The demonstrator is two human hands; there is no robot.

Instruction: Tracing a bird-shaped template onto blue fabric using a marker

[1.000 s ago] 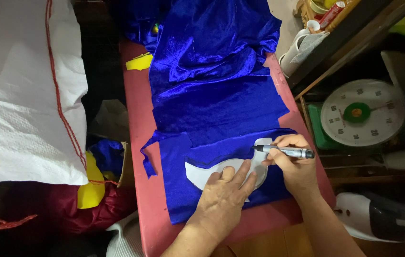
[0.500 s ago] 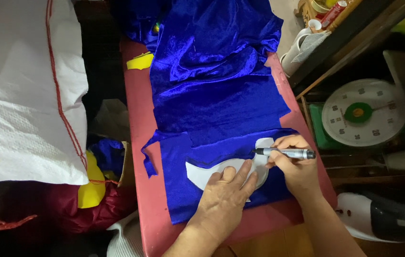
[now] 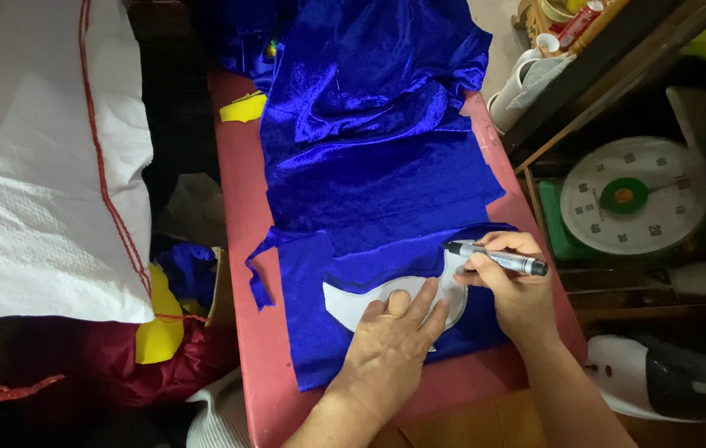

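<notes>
A big white sack (image 3: 46,158) sits far on the left, with a red bag (image 3: 146,365) low beside it; next comes the red table (image 3: 241,249), and shiny blue cloth (image 3: 378,166) lies all over it. The left hand (image 3: 390,344) lies flat with fingers spread, pressing a white paper shape (image 3: 370,297) onto the cloth; just right of it, the right hand (image 3: 515,290) grips a marker (image 3: 494,257), its tip at the top edge of the shape. A round scale (image 3: 631,199) sits far right; a white iron (image 3: 668,382) lies below it.

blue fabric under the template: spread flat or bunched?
Both. The blue fabric lies flat near the white template, pressed by the left hand; the far end is rumpled. The right hand holds a marker.
</notes>
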